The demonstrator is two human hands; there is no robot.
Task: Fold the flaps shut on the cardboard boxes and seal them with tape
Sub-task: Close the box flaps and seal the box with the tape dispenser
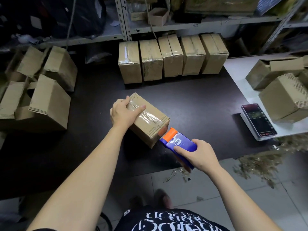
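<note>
**Brown cardboard box [150, 120]: tape strip run to the near end**

At far left of the black table [200, 100], a heap of unsealed brown cartons with raised flaps [41, 100] is noted. Mid-table, the box is clasped at its far end by the left hand [124, 112], with the thumb laid on the clear tape along the top seam. A blue tape dispenser with an orange roller [176, 142] is set against the box's near end face. It is gripped by the right hand [198, 155], fingers wrapped round its body. The step is judged to be the strip's finish over the edge. Next, the tape must be severed on the blade while the box is kept pinned. Further right, a row of five taped cartons [171, 59] is lined up at the back edge.
</note>
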